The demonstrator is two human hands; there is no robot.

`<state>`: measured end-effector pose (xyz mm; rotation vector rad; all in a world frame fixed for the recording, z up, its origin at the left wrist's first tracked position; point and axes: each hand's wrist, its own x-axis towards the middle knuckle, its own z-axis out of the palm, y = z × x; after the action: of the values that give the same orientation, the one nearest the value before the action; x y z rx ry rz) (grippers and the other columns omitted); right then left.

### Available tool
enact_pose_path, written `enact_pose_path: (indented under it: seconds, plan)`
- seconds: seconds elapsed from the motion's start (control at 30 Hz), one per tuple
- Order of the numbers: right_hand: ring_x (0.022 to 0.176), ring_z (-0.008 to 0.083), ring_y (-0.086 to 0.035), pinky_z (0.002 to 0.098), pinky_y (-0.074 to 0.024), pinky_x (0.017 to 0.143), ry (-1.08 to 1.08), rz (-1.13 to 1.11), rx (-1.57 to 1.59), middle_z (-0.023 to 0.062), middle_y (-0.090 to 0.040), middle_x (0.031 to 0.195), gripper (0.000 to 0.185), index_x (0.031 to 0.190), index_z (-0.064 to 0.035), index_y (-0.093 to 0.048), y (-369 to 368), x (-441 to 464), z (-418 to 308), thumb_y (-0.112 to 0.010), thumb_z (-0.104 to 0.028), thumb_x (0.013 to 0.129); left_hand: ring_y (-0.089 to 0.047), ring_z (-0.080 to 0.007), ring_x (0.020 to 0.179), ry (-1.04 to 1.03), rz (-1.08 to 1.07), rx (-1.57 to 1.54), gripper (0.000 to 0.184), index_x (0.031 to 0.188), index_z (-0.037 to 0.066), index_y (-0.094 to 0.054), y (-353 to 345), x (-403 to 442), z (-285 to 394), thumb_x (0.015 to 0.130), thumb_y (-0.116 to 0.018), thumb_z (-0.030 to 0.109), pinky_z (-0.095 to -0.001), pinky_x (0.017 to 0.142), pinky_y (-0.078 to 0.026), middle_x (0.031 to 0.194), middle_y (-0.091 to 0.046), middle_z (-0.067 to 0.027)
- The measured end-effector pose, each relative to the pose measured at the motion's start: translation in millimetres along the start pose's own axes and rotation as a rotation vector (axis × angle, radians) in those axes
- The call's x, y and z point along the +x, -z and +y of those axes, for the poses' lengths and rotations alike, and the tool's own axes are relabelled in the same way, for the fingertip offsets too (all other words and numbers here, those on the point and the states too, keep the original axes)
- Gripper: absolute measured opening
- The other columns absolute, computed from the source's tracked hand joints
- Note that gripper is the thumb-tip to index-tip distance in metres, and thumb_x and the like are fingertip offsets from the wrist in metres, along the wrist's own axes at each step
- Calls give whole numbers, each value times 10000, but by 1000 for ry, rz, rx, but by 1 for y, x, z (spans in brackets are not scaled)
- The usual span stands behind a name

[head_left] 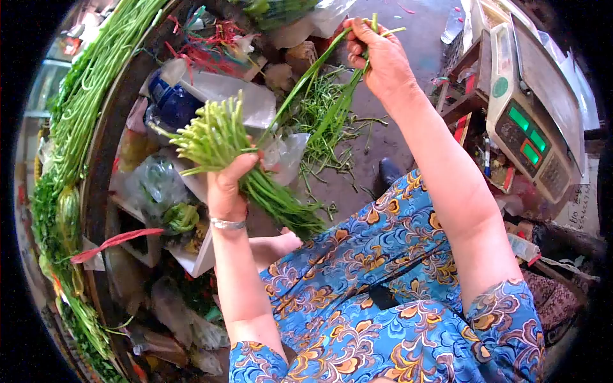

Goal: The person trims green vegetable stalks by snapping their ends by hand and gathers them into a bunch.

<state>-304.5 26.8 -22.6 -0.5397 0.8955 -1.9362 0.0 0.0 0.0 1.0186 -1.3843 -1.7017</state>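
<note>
My left hand (228, 191), with a bracelet at the wrist, is closed around a thick bunch of green vegetable stems (214, 137). Pale cut ends point up and left, and dark green ends (281, 201) hang down to the right toward my lap. Raised farther forward, my right hand (380, 57) pinches a few long green stalks (319, 60). They droop from the fingers, one running back down toward the bunch. Below that hand, a loose heap of green stem trimmings (325, 115) lies on the floor.
Long green beans (108, 76) and leafy vegetables line a curved shelf at left. Under it sit a white foam box (239, 96), plastic bags (156, 182) and red string (220, 54). A digital scale (533, 121) with lit green displays stands at right. A dark shoe (388, 172) shows below.
</note>
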Motion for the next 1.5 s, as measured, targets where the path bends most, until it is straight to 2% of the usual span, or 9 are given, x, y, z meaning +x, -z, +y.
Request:
enact_pose_path:
  seconds: [0.2, 0.3, 0.47, 0.7, 0.9, 1.1, 1.17, 1.33, 1.5]
  plan:
    - [661, 109, -490, 234, -350, 501, 127, 270, 126, 16, -548, 778, 174, 962, -36, -615, 21, 7, -19, -565, -203, 951, -592, -192, 704, 28, 164, -137, 322, 1074, 11, -578, 33, 2, 5, 764, -664, 27, -307, 675, -516, 860, -631, -89]
    - [691, 115, -510, 234, -353, 503, 106, 238, 18, 19, -561, 793, 181, 973, -32, -613, 19, 2, -19, -558, -204, 955, -632, -213, 754, 1, 171, -221, 290, 1073, 10, -578, 44, 2, 9, 792, -650, 17, -342, 727, -539, 891, -646, -97]
    - [648, 52, -529, 206, -348, 493, 31, 22, -224, -28, -590, 748, 205, 898, -98, -661, 2, -5, -7, -560, -268, 952, -653, -255, 824, -38, 129, -181, 307, 1089, -7, -576, 30, 1, 8, 796, -657, 32, -367, 795, -538, 904, -652, -109]
    - [669, 81, -522, 234, -427, 634, -46, -340, -521, -13, -596, 768, 234, 900, -47, -643, -48, -41, 12, -551, -255, 958, -609, -151, 728, -25, 26, -53, 279, 1053, -11, -602, -3, 9, 5, 784, -654, 41, -275, 672, -513, 973, -678, -118]
    - [708, 48, -470, 204, -419, 675, -100, -574, -493, -35, -593, 844, 174, 944, -42, -611, -66, -63, 42, -516, -183, 978, -622, -120, 822, -77, 32, -92, 248, 1020, -17, -647, -27, 10, -3, 772, -659, -14, -245, 730, -504, 945, -671, -54]
    - [747, 78, -503, 237, -442, 685, 23, -562, -625, -9, -584, 831, 136, 937, -21, -598, -65, -66, 45, -534, -138, 964, -634, -145, 770, -87, 99, -115, 189, 960, -21, -636, -31, 10, -6, 771, -649, -13, -269, 708, -517, 897, -661, -60]
    - [745, 153, -543, 297, -448, 669, 462, -636, -723, 33, -555, 771, 142, 884, -31, -604, -66, -70, 50, -557, -152, 942, -628, -156, 721, 57, 35, -225, 209, 976, -27, -623, -21, 12, -11, 768, -640, -11, -272, 676, -518, 880, -657, -73]
    - [854, 121, -532, 261, -441, 778, 221, -523, -619, 6, -570, 858, 190, 908, -30, -572, -63, -69, 40, -520, -199, 977, -609, -139, 703, 87, 6, -237, 252, 1000, -25, -620, -24, 12, -6, 759, -646, 44, -254, 658, -507, 907, -665, -88]
    - [628, 14, -471, 196, -368, 558, -90, -318, -278, -40, -579, 808, 161, 965, -80, -598, -56, -54, 30, -574, -238, 950, -597, -111, 758, 143, -140, -153, 369, 1094, -7, -624, -39, -1, 2, 749, -660, 118, -245, 677, -499, 1023, -679, -90]
